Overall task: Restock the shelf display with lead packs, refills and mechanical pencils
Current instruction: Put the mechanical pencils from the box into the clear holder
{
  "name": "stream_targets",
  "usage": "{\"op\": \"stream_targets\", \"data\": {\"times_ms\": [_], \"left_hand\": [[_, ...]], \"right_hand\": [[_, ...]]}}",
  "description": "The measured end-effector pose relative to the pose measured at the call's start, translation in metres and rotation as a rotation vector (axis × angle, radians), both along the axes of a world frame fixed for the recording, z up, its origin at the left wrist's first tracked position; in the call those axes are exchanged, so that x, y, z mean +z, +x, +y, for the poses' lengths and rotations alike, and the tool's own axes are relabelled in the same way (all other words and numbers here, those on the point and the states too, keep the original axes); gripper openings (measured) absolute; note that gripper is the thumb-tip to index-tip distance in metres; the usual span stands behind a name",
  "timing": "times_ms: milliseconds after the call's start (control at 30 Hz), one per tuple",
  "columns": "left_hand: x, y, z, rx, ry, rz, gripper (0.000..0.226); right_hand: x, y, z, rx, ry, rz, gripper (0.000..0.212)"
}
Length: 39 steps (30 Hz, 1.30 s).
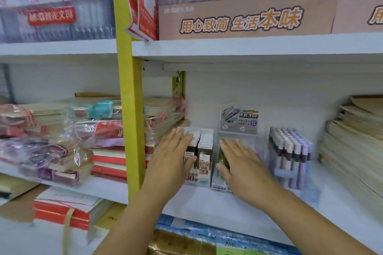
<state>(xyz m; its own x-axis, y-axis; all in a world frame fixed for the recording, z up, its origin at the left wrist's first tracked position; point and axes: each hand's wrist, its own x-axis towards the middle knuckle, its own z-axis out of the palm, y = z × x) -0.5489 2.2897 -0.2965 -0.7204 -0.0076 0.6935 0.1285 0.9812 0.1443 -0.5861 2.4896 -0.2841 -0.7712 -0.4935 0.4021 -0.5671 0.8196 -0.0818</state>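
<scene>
A display box of brown-and-white HB lead packs (205, 151) stands on the white shelf (207, 203). My left hand (172, 159) lies flat against its left front, fingers spread, holding nothing. To its right stands a clear box with a grey header card (238, 119) and dark green items inside. My right hand (242, 163) rests open against the front of that box, hiding most of it. Further right is a clear box of pastel purple mechanical pencils (290, 155), untouched.
Stacked notebooks (352, 143) fill the shelf's right end. Wrapped notebook bundles (165, 116) sit left of the lead packs, behind a yellow upright post (130, 109). An upper shelf board (248, 47) overhangs. More wrapped stock (62, 141) lies on the left bay.
</scene>
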Motion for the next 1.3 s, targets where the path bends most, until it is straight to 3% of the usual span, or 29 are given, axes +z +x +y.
{"op": "stream_targets", "data": {"times_ms": [100, 233, 333, 433, 600, 933, 1167, 1300], "left_hand": [[-0.005, -0.001, -0.002, 0.005, -0.008, 0.013, 0.06], [-0.001, 0.001, -0.003, 0.001, -0.016, 0.009, 0.056], [0.008, -0.002, -0.006, -0.025, 0.001, -0.006, 0.057], [0.015, -0.006, -0.008, -0.045, 0.014, -0.032, 0.059], [0.014, -0.012, -0.012, -0.095, -0.035, -0.087, 0.057], [0.012, -0.012, -0.008, -0.081, -0.003, -0.052, 0.052], [0.016, -0.016, 0.008, -0.116, -0.11, -0.111, 0.051], [0.014, -0.018, 0.011, -0.095, -0.067, -0.097, 0.049]], "right_hand": [[-0.009, -0.006, -0.002, -0.069, 0.103, 0.088, 0.062], [0.002, -0.008, -0.003, -0.08, 0.133, 0.029, 0.056], [0.025, -0.013, -0.007, -0.082, 0.013, 0.033, 0.043], [0.039, -0.021, -0.02, 0.057, -0.128, -0.002, 0.05], [0.033, -0.033, -0.045, 0.216, -0.007, -0.068, 0.055], [0.031, -0.035, -0.025, 0.184, -0.144, -0.124, 0.054], [0.015, -0.035, 0.018, -0.041, 0.196, -0.172, 0.063], [0.011, -0.036, 0.011, -0.042, 0.238, -0.182, 0.059]]}}
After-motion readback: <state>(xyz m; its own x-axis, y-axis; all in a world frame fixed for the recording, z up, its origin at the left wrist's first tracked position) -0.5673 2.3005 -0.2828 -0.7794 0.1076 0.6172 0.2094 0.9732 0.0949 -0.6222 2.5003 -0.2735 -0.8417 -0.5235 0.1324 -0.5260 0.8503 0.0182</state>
